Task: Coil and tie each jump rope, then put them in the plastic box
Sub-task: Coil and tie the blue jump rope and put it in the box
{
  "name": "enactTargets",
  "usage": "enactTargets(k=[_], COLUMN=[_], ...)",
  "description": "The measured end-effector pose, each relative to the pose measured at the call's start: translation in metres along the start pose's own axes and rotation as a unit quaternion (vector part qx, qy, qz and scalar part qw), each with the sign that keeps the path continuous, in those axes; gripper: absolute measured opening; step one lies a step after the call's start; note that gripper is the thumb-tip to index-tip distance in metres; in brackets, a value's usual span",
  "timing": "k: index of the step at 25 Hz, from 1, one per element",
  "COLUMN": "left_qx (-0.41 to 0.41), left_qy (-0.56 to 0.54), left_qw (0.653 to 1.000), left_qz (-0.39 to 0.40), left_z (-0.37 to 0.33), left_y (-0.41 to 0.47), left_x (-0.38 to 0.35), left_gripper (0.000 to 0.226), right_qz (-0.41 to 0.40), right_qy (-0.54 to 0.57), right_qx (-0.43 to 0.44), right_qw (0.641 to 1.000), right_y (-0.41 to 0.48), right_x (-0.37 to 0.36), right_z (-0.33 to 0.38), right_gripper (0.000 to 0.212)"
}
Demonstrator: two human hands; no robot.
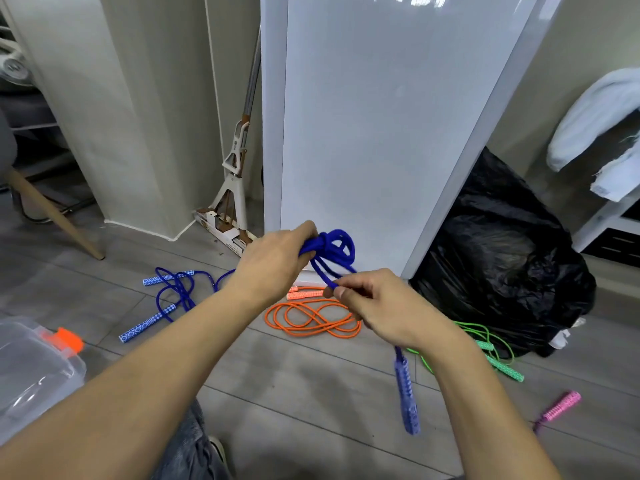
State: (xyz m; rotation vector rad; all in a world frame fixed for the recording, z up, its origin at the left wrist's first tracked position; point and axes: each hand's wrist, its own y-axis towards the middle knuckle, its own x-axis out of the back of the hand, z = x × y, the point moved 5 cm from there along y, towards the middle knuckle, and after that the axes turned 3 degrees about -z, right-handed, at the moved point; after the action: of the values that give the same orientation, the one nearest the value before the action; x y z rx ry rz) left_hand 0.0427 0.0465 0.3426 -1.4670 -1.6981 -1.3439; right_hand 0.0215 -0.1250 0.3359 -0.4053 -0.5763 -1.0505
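Jump rope of dark blue cord, bunched into a small coil with a wrap round its waist, is held in the air just below frame centre. It is not yet in the box.

Reading from the left:
- **8 o'clock edge:** the clear plastic box with an orange latch.
- **8 o'clock, nearer centre:** a second blue rope with blue-and-white patterned handles lies loose on the grey plank floor.
- **Centre:** your left hand clenches the bundled end of the coil.
- **5 o'clock:** your right hand pinches a doubled strand leading out of the wrap. Below it the blue moulded handle dangles free.
- **6 o'clock, on the floor:** an orange cord rope.
- **4 o'clock:** a green cord rope and a pink ribbed handle.

Hazards, as judged:
- The fingertip pinch is light. A firm pull may slip the strand, leaving the wrap slack.
- If your left hand eases its grasp while you pull, the loops will probably spill and the coil will need redoing.
- The hanging handle adds weight to the tail. Its swing could tug the knot loose, or it could snag the ropes below if you lower your hands.
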Motion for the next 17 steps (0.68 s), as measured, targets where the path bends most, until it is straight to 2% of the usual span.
enactTargets(k=[2,4,5,7,9,11,12,14,15,17], left_qx=[-0.060,-0.134,-0.149,-0.118,-0.060,-0.019,0.001,0.058,0.088,0.143], left_qy=[0.109,0.111,0.061,-0.140,-0.345,-0.486,-0.535,-0.590,-0.590,-0.532], left_qw=[0.992,0.979,0.973,0.948,0.883,0.826,0.806,0.782,0.787,0.830], left_qz=[0.025,0.110,0.165,0.262,0.312,0.284,0.253,0.191,0.159,0.092], left_z=[-0.011,-0.025,-0.031,-0.034,-0.039,-0.043,-0.042,-0.035,-0.030,-0.016], left_y=[0.002,-0.003,-0.007,-0.016,-0.021,-0.021,-0.018,-0.011,-0.008,-0.003], left_x=[0.001,-0.003,-0.005,-0.007,-0.003,0.005,0.007,0.005,0.003,-0.002], left_gripper=[0.022,0.022,0.020,0.018,0.021,0.020,0.017,0.018,0.018,0.015], right_qz=[-0.063,-0.145,-0.167,-0.178,-0.170,-0.160,-0.156,-0.117,-0.083,-0.022], right_qy=[-0.053,-0.059,-0.036,0.049,0.150,0.303,0.346,0.292,0.264,0.239], right_qx=[0.042,0.055,0.051,0.041,0.018,-0.039,-0.062,-0.053,-0.051,-0.080], right_qw=[0.996,0.986,0.984,0.982,0.974,0.939,0.923,0.948,0.960,0.967], right_y=[-0.005,-0.008,-0.009,-0.009,-0.008,-0.006,-0.005,-0.001,0.000,0.000], right_x=[0.018,0.037,0.043,0.049,0.053,0.054,0.052,0.042,0.034,0.020], right_z=[0.007,0.004,0.002,-0.006,-0.010,-0.019,-0.023,-0.024,-0.022,-0.020], right_gripper=[0.016,0.010,0.010,0.010,0.012,0.012,0.018,0.022,0.023,0.029])
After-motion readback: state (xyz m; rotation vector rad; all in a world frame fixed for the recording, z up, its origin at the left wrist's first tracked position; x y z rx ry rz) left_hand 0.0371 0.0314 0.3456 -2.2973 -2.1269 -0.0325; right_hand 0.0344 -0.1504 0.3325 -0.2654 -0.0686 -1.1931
